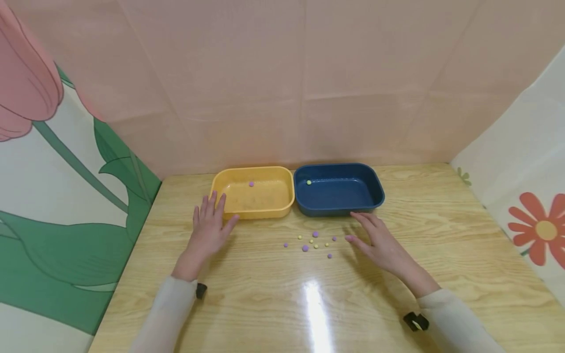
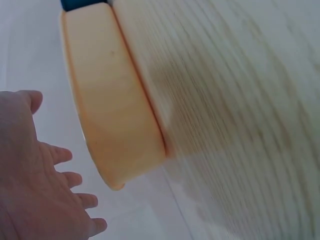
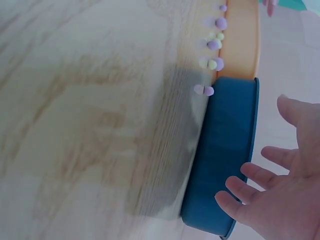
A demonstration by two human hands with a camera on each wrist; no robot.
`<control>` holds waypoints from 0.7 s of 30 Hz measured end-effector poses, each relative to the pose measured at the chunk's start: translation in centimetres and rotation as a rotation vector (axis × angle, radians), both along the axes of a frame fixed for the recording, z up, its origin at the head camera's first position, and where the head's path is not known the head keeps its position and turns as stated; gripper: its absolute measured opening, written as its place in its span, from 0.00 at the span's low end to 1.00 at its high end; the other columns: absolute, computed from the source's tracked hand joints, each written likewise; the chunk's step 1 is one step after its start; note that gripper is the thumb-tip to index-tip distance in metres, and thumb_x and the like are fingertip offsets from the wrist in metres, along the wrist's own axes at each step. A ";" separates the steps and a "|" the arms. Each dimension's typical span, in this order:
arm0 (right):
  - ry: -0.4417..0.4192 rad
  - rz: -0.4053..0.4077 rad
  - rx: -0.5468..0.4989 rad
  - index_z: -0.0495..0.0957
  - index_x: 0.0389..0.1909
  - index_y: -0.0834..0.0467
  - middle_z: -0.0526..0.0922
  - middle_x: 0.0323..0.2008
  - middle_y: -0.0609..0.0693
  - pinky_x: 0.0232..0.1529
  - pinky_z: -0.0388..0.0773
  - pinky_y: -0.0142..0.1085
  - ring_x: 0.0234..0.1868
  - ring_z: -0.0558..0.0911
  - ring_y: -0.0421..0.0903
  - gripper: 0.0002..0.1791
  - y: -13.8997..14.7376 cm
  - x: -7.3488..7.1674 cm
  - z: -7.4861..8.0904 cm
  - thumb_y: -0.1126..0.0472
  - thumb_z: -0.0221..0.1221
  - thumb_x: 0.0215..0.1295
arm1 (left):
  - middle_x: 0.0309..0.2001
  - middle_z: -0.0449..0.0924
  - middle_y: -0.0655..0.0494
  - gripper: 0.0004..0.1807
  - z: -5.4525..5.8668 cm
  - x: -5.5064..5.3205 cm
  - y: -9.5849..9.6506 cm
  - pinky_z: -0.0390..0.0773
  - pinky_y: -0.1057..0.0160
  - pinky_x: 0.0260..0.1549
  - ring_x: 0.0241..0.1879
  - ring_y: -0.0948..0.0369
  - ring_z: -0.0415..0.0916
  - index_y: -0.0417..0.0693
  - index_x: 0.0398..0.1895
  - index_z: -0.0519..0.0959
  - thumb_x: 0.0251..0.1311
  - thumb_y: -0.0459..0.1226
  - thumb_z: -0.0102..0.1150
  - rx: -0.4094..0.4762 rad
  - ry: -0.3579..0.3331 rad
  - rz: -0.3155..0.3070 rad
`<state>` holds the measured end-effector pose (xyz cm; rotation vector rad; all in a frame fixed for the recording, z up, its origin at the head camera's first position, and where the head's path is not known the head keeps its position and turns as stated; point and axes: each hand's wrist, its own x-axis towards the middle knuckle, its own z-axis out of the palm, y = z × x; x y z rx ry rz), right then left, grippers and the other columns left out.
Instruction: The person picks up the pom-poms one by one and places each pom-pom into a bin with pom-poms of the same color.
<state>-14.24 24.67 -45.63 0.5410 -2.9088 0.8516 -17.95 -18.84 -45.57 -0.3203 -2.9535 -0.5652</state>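
My left hand (image 1: pixel 208 230) hovers with spread fingers by the near left corner of a yellow tray (image 1: pixel 289 211), holding nothing. One purple ball (image 1: pixel 251 184) lies inside that tray. To its right stands a dark blue tray (image 1: pixel 340 213) with a single yellow-green ball (image 1: pixel 309 182) in it. My right hand (image 1: pixel 381 245) is held near the blue tray's front right, fingers extended and nothing in them. Between the hands, several small purple balls (image 1: pixel 305 248) and yellow balls (image 1: pixel 316 246) lie scattered on the table. In the right wrist view, the fingers (image 3: pixel 257 175) appear beside the blue tray's wall (image 3: pixel 220 155).
The wood-grain table (image 1: pixel 265 304) carries both trays side by side against a pink backdrop (image 1: pixel 265 98). A tulip-patterned cloth (image 1: pixel 66 255) hangs at the left, and a white cloth with a red flower (image 1: pixel 545 229) at the right. Dark straps sit at both wrists.
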 end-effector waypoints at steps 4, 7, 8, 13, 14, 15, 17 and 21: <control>-0.011 0.013 -0.011 0.59 0.68 0.57 0.62 0.64 0.61 0.58 0.61 0.60 0.64 0.61 0.61 0.37 -0.2 -0.2 -0.2 0.42 0.53 0.64 | 0.74 0.32 0.45 0.42 0.0 -0.5 -0.2 0.31 0.37 0.64 0.72 0.46 0.24 0.50 0.74 0.41 0.65 0.64 0.30 -0.001 -0.015 0.010; -0.008 0.024 -0.018 0.60 0.68 0.58 0.63 0.64 0.61 0.58 0.62 0.60 0.64 0.62 0.61 0.36 -0.3 -0.3 -0.5 0.43 0.54 0.65 | 0.74 0.32 0.45 0.42 0.0 -0.8 -0.3 0.31 0.37 0.64 0.72 0.46 0.23 0.51 0.74 0.41 0.65 0.63 0.31 0.007 -0.022 0.010; -0.008 0.026 -0.019 0.60 0.68 0.58 0.63 0.63 0.61 0.58 0.62 0.60 0.63 0.62 0.61 0.36 -0.3 -0.3 -0.5 0.43 0.54 0.65 | 0.74 0.32 0.45 0.42 0.0 -0.9 -0.3 0.30 0.37 0.64 0.72 0.47 0.23 0.51 0.74 0.41 0.65 0.63 0.31 0.008 -0.023 0.010; 0.005 0.041 -0.017 0.61 0.67 0.59 0.65 0.62 0.62 0.57 0.64 0.59 0.62 0.64 0.61 0.35 -0.6 -0.3 -0.5 0.46 0.56 0.64 | 0.74 0.30 0.46 0.42 -0.1 -1.3 -0.3 0.29 0.38 0.65 0.72 0.49 0.21 0.52 0.75 0.40 0.65 0.64 0.30 0.002 -0.035 0.017; 0.010 0.046 -0.016 0.61 0.67 0.59 0.66 0.61 0.62 0.56 0.65 0.59 0.61 0.65 0.61 0.34 -0.7 -0.3 -0.6 0.47 0.57 0.64 | 0.74 0.30 0.46 0.42 -0.1 -1.4 -0.4 0.29 0.38 0.65 0.72 0.49 0.21 0.52 0.75 0.40 0.65 0.64 0.29 0.000 -0.037 0.019; 0.015 0.050 -0.017 0.61 0.66 0.59 0.66 0.61 0.62 0.56 0.65 0.59 0.61 0.65 0.61 0.34 -0.8 -0.3 -0.6 0.48 0.57 0.64 | 0.74 0.30 0.46 0.42 -0.1 -1.4 -0.4 0.29 0.38 0.65 0.72 0.49 0.20 0.52 0.75 0.39 0.65 0.64 0.29 -0.002 -0.041 0.019; 0.024 0.059 -0.021 0.62 0.66 0.60 0.67 0.60 0.62 0.56 0.65 0.58 0.60 0.66 0.60 0.34 -0.9 -0.4 -0.6 0.49 0.58 0.63 | 0.74 0.30 0.46 0.42 -0.1 -1.5 -0.4 0.29 0.38 0.65 0.72 0.48 0.20 0.52 0.75 0.39 0.65 0.64 0.28 -0.002 -0.048 0.021; 0.026 0.074 -0.033 0.62 0.66 0.60 0.67 0.60 0.61 0.57 0.66 0.57 0.60 0.66 0.59 0.35 -1.1 -0.5 -0.8 0.49 0.59 0.62 | 0.74 0.29 0.46 0.42 -0.3 -1.8 -0.5 0.29 0.37 0.64 0.72 0.48 0.20 0.52 0.75 0.39 0.65 0.64 0.28 0.003 -0.060 0.020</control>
